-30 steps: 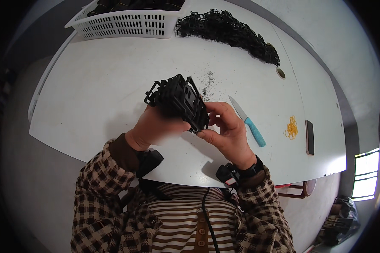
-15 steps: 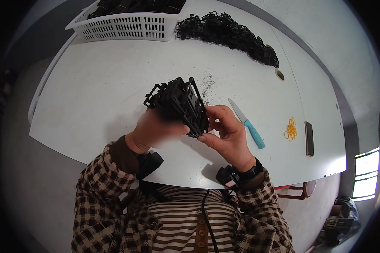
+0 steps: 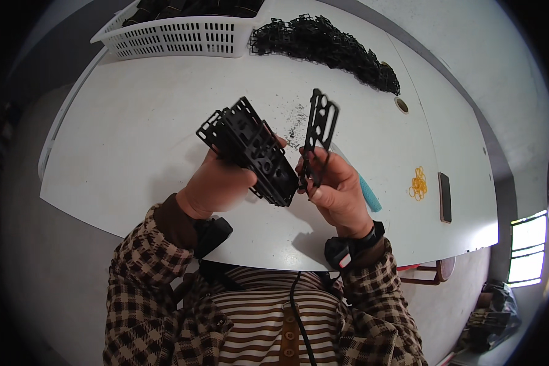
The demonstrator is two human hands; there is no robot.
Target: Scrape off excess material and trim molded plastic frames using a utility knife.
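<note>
My left hand (image 3: 216,185) is closed round a thick stack of black plastic frames (image 3: 253,146), held tilted above the white table (image 3: 134,122). Its thumb lies along the near side, and fingertips show at the far side. Between the fingers and thumb of my right hand (image 3: 335,189) is a single black plastic frame (image 3: 320,125) with cut-out openings, standing nearly upright. A narrow gap separates this frame from the stack. Behind my right hand lies a knife, partly covered, with its turquoise handle (image 3: 369,194) showing.
At the far left stands a white slotted basket (image 3: 177,38) holding black bundles. A long heap of black plastic frames (image 3: 329,49) lies at the back. Yellow rubber bands (image 3: 418,184), a phone (image 3: 445,196) and a tape roll (image 3: 401,105) are on the right. Dark crumbs (image 3: 296,125) dot the middle.
My right hand has drawn one frame away from the stack and moved slightly right, covering most of the knife. The stack in my left hand has turned and shifted a little left.
</note>
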